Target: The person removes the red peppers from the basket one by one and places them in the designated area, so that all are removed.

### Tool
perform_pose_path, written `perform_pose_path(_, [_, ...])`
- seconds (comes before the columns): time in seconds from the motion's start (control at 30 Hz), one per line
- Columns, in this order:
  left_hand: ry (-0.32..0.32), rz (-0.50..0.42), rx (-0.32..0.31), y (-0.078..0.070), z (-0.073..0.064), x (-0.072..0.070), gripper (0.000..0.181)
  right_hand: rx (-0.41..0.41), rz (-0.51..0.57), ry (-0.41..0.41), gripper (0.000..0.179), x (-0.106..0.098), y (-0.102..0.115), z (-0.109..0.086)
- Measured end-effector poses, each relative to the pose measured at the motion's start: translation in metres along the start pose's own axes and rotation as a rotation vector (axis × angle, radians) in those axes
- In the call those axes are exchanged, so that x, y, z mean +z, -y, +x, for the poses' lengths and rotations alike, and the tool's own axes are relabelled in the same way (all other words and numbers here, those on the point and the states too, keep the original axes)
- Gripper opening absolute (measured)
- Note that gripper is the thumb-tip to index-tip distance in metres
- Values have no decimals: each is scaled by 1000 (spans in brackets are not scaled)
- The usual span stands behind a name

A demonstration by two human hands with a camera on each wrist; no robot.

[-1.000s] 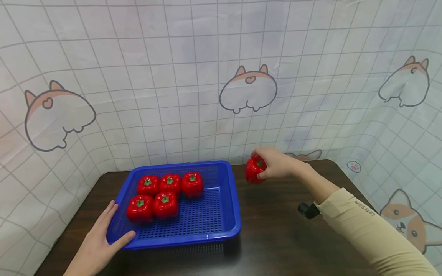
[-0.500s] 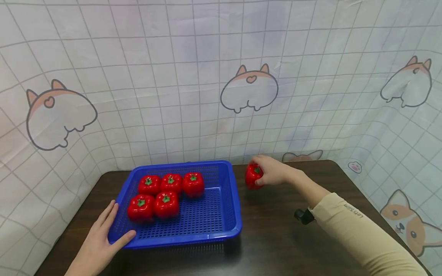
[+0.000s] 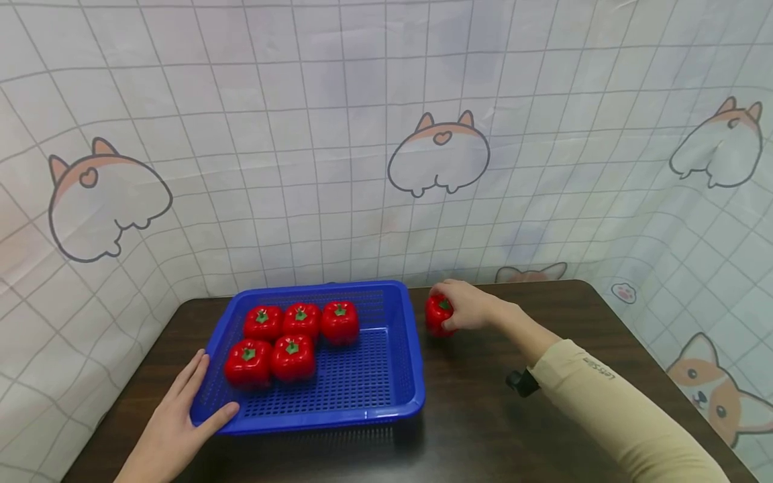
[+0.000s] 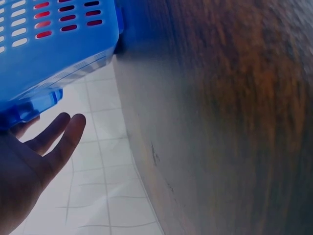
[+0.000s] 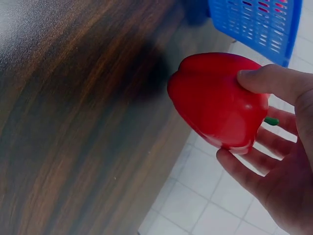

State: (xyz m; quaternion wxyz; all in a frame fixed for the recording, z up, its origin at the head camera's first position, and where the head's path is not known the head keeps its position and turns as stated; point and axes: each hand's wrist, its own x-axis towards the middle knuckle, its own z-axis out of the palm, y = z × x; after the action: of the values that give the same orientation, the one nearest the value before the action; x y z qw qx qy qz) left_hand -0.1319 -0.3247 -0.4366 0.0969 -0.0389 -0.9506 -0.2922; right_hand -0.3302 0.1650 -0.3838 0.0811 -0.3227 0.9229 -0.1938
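A red bell pepper [image 5: 217, 100] with a green stem is held by my right hand [image 3: 468, 305], thumb on one side and fingers on the other. It is close over the table, just right of the blue plastic basket [image 3: 415, 365]. Several more red bell peppers [image 3: 292, 357] sit stem up in the basket, grouped at its left and back. My left hand [image 3: 172, 412] rests at the basket's left front corner, its fingers straight along the outside and its thumb over the rim. From below, the left wrist view shows those fingers [image 4: 66, 139] extended beside the basket.
The dark wooden table [image 3: 513, 429] extends to the right of the basket and in front of it. Behind and at both sides hangs a white grid-patterned cloth [image 3: 338, 168] with corgi drawings. A black device [image 3: 522, 382] sits at the right wrist.
My right hand has lowered the bell pepper toward the table and moved it slightly left, nearer the basket. The left hand and basket have stayed in place.
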Motion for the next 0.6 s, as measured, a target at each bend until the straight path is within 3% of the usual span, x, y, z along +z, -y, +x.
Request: perform_pose_path(0.6, [7, -15, 3, 1, 1, 0, 98, 45, -1, 45, 63, 4, 1, 6])
